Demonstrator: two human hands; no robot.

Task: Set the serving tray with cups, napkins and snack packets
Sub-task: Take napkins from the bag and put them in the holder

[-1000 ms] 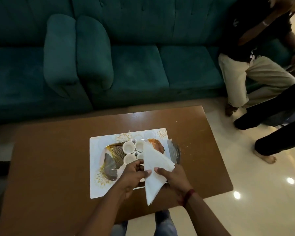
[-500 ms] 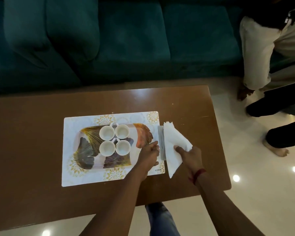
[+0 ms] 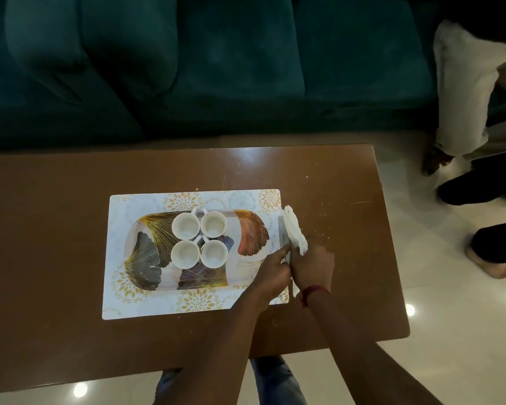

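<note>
**Cups are on the tray; napkins going in, snacks nowhere in sight**

Nearest to me, both forearms reach out over the brown table point(image 3: 56, 229). The left hand point(image 3: 270, 268) rests at the right end of the tray, its fingers curled round the upright metal napkin holder point(image 3: 281, 232) that stands just beside the placemat's right edge. The right hand point(image 3: 313, 266) is pressed close against it, fingers pinched on the white napkin point(image 3: 295, 229), which sits bunched against the holder and looks about half tucked in.

A little farther in, the leaf-patterned tray point(image 3: 146, 258) lies on a white and gold placemat point(image 3: 117, 206), with four white cups point(image 3: 199, 239) grouped in a square at its middle, all upright and empty.

So the cups look done, and the napkins seem partly done, beside the tray rather than on it. I see no snack packets anywhere on the table; that step appears untouched. Beyond the table, a dark green sofa point(image 3: 216, 68).
</note>
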